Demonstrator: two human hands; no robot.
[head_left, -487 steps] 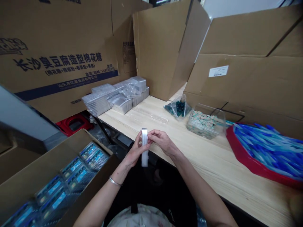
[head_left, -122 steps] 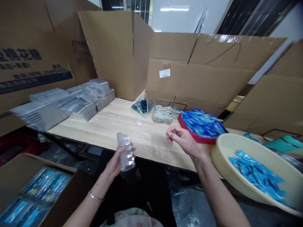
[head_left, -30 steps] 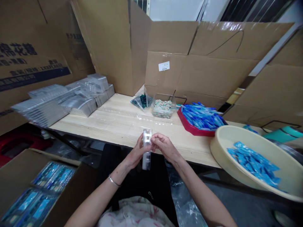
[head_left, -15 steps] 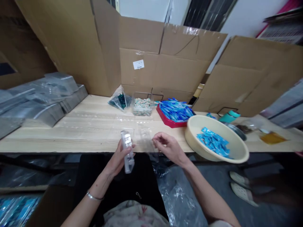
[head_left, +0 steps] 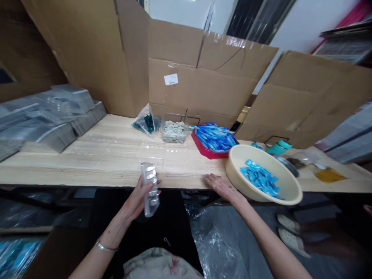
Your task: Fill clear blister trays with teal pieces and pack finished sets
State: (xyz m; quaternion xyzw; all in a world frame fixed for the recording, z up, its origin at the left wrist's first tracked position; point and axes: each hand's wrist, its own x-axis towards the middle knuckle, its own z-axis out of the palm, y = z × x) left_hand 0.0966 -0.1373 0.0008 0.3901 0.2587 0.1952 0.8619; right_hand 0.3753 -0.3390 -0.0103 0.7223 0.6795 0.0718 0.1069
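Cardboard cartons wall off the far side of a pale wooden table (head_left: pixel 87 162) that runs across in front of me. My left hand (head_left: pixel 135 199), at six o'clock just below the table's near edge, is closed around a clear plastic blister tray (head_left: pixel 149 188), thumb across its front and fingers behind, the tray standing nearly upright and tilted a little to the left. My right hand (head_left: pixel 222 186) lies palm down on the table edge at four o'clock, fingers spread flat and holding nothing, just beside a cream basin (head_left: pixel 255 153) with blue sachets (head_left: pixel 258 178) in it. Beyond the basin at two o'clock stands a red tray of blue packets (head_left: pixel 215 137), with a clear tub of small pale pieces (head_left: pixel 173 131) and a bag of dark green pieces (head_left: pixel 147 124) to its left. Stacks of empty clear trays (head_left: pixel 58 120) fill the table's end at ten o'clock.
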